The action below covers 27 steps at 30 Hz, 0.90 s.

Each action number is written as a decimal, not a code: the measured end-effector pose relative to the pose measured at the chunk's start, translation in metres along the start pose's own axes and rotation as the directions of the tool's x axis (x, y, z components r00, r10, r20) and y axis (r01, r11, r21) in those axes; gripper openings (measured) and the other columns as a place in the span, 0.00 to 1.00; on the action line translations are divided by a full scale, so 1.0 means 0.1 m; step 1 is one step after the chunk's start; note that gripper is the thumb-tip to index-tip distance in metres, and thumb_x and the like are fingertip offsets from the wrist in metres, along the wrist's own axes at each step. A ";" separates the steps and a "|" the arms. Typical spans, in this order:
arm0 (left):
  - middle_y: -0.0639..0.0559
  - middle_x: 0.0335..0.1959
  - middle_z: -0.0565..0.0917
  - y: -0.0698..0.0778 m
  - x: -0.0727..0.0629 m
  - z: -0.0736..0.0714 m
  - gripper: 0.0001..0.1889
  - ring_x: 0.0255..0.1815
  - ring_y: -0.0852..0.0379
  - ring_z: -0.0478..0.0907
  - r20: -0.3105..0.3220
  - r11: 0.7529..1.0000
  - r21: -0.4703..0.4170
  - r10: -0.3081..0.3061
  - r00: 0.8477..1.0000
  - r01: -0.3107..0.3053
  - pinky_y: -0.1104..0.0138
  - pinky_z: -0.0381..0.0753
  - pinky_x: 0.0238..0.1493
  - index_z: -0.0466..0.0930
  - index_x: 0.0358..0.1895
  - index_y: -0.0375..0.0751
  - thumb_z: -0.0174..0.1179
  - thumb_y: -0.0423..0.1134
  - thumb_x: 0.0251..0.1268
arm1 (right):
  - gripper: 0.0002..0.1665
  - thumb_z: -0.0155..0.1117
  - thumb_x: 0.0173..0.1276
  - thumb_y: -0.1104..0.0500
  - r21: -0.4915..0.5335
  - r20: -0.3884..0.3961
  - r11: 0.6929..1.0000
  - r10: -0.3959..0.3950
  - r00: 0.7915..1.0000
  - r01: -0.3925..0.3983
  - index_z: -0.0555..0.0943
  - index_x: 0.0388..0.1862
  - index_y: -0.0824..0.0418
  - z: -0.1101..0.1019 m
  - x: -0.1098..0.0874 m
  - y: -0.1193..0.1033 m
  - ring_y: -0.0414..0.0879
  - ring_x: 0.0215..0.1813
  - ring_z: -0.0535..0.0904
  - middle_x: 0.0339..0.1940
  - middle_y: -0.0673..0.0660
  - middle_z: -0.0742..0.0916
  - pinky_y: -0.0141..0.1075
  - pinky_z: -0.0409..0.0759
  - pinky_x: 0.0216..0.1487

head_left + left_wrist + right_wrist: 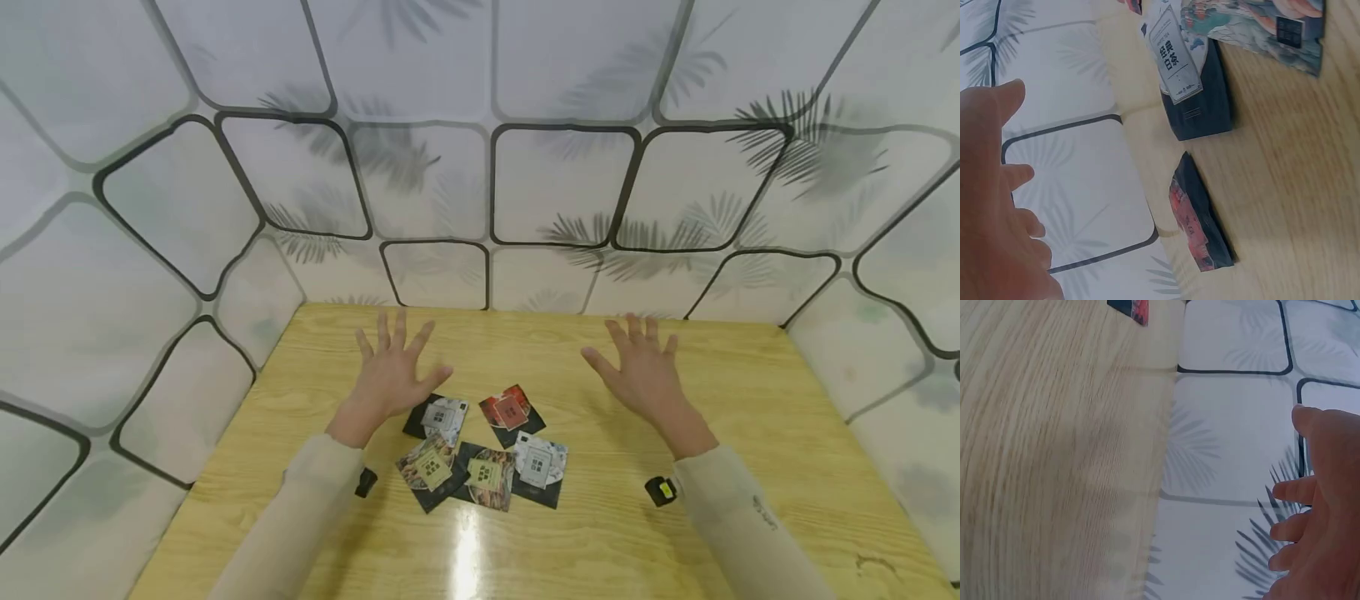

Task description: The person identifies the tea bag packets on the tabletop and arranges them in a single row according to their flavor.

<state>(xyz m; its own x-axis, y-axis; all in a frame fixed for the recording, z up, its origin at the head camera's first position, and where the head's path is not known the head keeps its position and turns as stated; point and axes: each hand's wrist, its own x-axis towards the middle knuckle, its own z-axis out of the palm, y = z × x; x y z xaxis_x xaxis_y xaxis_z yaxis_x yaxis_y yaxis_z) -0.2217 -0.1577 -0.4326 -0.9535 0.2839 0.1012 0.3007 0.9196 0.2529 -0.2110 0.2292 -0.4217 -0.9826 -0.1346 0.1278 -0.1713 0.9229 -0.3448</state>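
Note:
Several small square packets with dark ends and printed labels lie grouped on the wooden table. A red-labelled packet [513, 414] lies at the back, and a white one [540, 468] at the right. Two yellow-labelled packets, a left one [429, 471] and a middle one [486, 477], overlap at the front. My left hand [390, 379] is spread over the table, nearest to the white packet at the back left [437, 418], and holds nothing. To the right of the group, my right hand [643, 375] is also spread with nothing in it. Both thumbs point inward.
The wooden table [787, 417] meets a patterned wall [562, 183] at its back edge, with more patterned panels at the left and right sides. Black straps show at the left wrist [366, 482] and the right wrist [661, 492].

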 end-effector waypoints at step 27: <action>0.36 0.85 0.60 -0.06 -0.31 0.50 0.29 0.84 0.21 0.49 0.256 0.985 -0.101 0.162 0.953 -0.141 0.21 0.40 0.76 0.68 0.81 0.56 0.52 0.56 0.84 | 0.40 0.58 0.83 0.44 0.091 0.137 0.948 -0.316 0.939 0.306 0.66 0.82 0.64 0.64 -0.11 -0.47 0.72 0.85 0.53 0.84 0.73 0.64 0.70 0.53 0.82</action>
<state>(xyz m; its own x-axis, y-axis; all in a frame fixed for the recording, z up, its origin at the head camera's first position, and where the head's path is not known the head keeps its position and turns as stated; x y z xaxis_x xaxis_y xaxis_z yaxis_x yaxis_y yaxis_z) -0.1948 -0.1585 -0.4858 -0.8653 0.4894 -0.1086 0.4325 0.8383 0.3318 -0.1964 0.1643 -0.4668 -0.8781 -0.4675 0.1017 -0.4694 0.8008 -0.3719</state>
